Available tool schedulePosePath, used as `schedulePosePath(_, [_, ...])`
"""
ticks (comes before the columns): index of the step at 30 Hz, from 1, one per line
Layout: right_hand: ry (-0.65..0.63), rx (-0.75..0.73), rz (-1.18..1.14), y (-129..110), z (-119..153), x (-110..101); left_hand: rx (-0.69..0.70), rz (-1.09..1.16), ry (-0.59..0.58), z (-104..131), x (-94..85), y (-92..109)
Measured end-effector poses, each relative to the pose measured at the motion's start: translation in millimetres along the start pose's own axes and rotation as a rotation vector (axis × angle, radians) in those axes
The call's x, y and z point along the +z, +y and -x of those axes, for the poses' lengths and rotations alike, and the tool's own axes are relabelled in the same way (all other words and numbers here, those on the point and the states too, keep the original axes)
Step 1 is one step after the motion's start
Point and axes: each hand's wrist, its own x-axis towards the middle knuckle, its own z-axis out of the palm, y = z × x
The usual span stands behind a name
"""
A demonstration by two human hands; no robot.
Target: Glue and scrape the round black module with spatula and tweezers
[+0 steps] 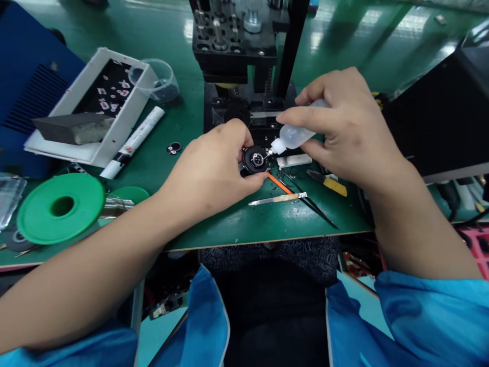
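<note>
Between the thumb and fingers of my left hand point(214, 168) is a round black watch case point(255, 160), its back with small metal contacts turned up. My right hand point(340, 127) grips a translucent squeeze bottle point(296, 135) with a white cap. The bottle is tilted down to the left, and its thin metal needle tip point(269, 153) is at the case's right edge; whether it touches I cannot tell. Just below lie an orange stick point(279, 183), dark tweezers point(317, 208) and a blade with a wrapped handle point(280, 199).
A black press fixture point(235, 61) stands behind my hands. To the left are a white box point(141, 99) of small parts, a clear cup point(162, 81), a marker point(133, 140) and a green spool point(89, 204). On the right are a yellow-handled knife point(335, 186) and a black monitor-like panel point(435, 117).
</note>
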Motion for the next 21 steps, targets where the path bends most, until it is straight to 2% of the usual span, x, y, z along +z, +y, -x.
schedulePosePath(4, [0.006, 0.067, -0.083, 2, -2, 1, -0.036, -0.009, -0.008, 1, -1.5, 3])
schedulePosePath(9, [0.018, 0.0, -0.088, 7, -3, 4, -0.028, -0.12, 0.009, 2, -3.4, 8])
schedulePosePath(16, [0.028, 0.174, -0.183, -3, -2, 0, 0.044, -0.144, 0.055, 4, -3.6, 3])
schedulePosePath(21, [-0.008, 0.117, -0.19, 1, -4, 4, 0.078, -0.138, 0.075, 6, -3.1, -3])
